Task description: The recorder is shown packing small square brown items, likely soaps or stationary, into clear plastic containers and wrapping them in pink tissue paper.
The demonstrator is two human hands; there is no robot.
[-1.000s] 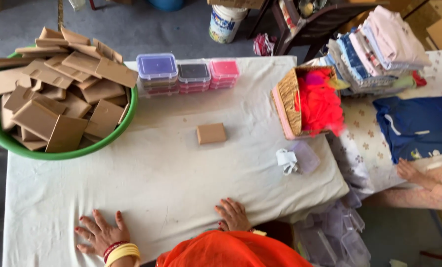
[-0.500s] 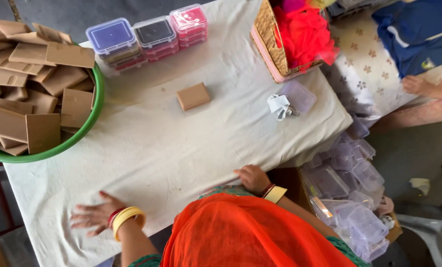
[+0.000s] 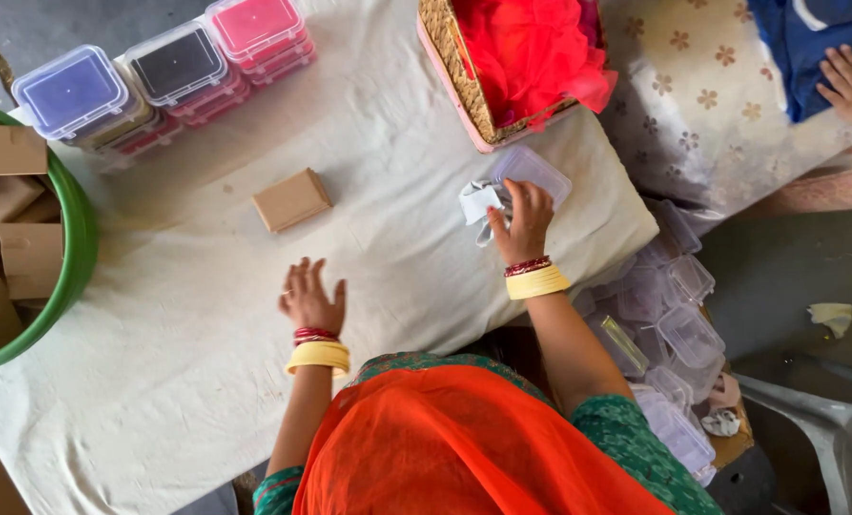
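The person wears a bright orange cloth over the head and shoulders, and a green top with small patterns and short sleeves. The left hand (image 3: 311,298) has red and yellow bangles at the wrist. The right hand (image 3: 521,221) has red and yellow bangles too.

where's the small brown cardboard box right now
In the head view, the small brown cardboard box lies alone on the white tablecloth, left of centre, beyond the left hand.

A flat brown cardboard packet (image 3: 292,199) lies mid-table; similar ones (image 3: 6,238), apparently cardboard too, fill the green tub (image 3: 78,257).
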